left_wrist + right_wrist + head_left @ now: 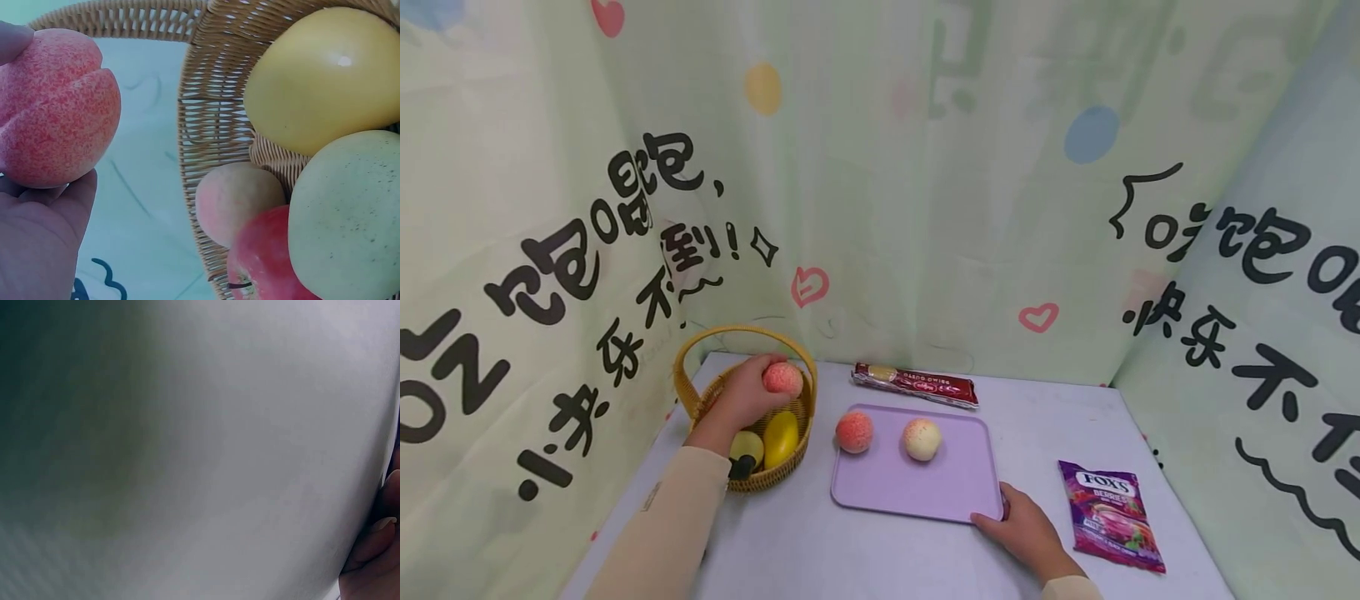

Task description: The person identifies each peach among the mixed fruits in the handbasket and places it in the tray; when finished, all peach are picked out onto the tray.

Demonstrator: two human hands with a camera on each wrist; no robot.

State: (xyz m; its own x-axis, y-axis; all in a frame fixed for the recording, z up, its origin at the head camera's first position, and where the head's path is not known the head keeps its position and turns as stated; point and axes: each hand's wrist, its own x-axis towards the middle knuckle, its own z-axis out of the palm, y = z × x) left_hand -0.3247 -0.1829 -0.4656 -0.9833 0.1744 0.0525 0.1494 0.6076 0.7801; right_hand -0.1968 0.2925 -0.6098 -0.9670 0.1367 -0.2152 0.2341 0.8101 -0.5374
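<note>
your left hand [747, 398] grips a peach [783, 379] near the wicker basket [772, 480], left of centre; your right hand [1028, 531] pinches the purple tray [895, 483], lower centre. white table [820, 558] beneath, lettered pale-green curtain [880, 208] across the top.

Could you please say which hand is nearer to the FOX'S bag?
The right hand: it grips the tray, left of the FOX'S bag; the left hand holds a peach over the basket, farther left.
</note>
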